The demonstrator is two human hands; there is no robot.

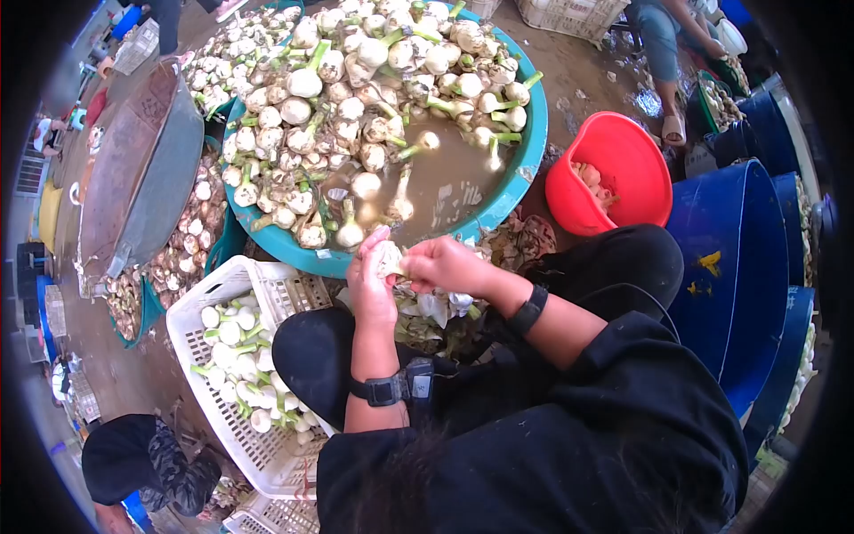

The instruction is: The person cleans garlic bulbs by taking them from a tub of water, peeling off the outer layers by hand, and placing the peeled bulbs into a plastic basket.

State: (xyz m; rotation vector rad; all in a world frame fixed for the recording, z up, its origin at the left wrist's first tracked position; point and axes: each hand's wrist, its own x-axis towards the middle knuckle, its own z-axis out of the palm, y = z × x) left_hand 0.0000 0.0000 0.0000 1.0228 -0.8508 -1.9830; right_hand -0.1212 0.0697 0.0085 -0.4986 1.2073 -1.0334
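My left hand (371,292) is closed around a whitish garlic bulb (388,259), above my lap near the rim of the tub. At the bulb's right side, the fingers of my right hand (445,265) pinch its skin or stem end; which of the two is hidden. Just beyond is a teal tub (525,169) with a heap of muddy garlic bulbs (351,107), green stems attached, in brown water (445,182). Loose peelings (431,311) lie below my hands. To the left, a white plastic crate (191,343) holds clean white garlic bulbs (233,334).
A red basin (614,165) with some brownish things inside stands right of the tub. Tall blue barrels (729,267) line the right side. A wheelbarrow-like metal trough (147,169) stands left. Other people sit at lower left (147,467) and upper right (663,62).
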